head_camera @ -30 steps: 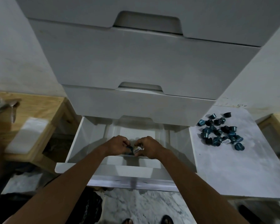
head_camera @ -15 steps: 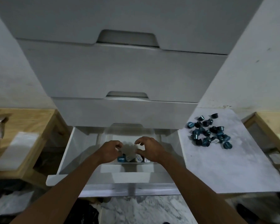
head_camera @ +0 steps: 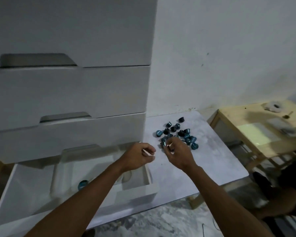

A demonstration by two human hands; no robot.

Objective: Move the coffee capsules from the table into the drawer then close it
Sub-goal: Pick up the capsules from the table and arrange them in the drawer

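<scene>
Several blue and dark coffee capsules lie in a loose pile on the white marble table. My right hand is at the pile's near edge, its fingers curled round a dark capsule. My left hand hovers beside it over the drawer's right corner, fingers loosely curled and holding nothing. The white bottom drawer stands pulled out at lower left. One blue capsule shows inside it; my left forearm hides more of the inside.
Above the open drawer the white cabinet has shut drawers with cut-out handles. A light wooden side table with small items stands right of the marble table. A white wall is behind, and marble-patterned floor below.
Both hands left the drawer and swung right to the capsule pile. The capsules they held a second ago now lie in the drawer. My view turned right.
</scene>
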